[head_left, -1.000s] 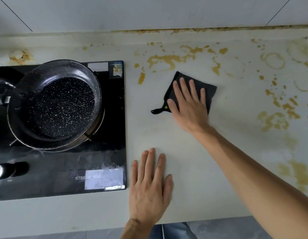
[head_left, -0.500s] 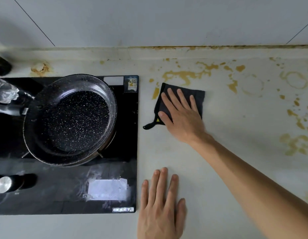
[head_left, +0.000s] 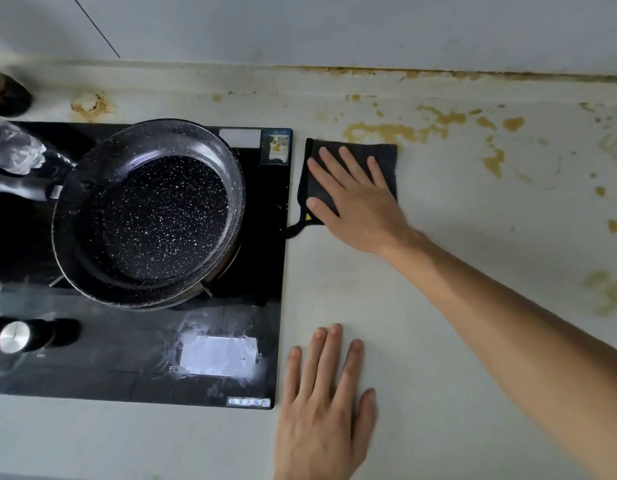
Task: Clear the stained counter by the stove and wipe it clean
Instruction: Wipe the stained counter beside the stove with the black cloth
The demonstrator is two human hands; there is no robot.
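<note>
My right hand (head_left: 355, 199), flat on the cloth (head_left: 383, 150), has slid it left to the stove (head_left: 258, 271); yellow stains (head_left: 393, 131) remain upper right.

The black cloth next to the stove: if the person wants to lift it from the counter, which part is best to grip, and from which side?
Probably the free right edge of the black cloth, approached from the right. The cloth lies flat under the right hand, and the stove crowds its left side, where only the thin loop sticks out. The left hand rests flat on the counter.
</note>
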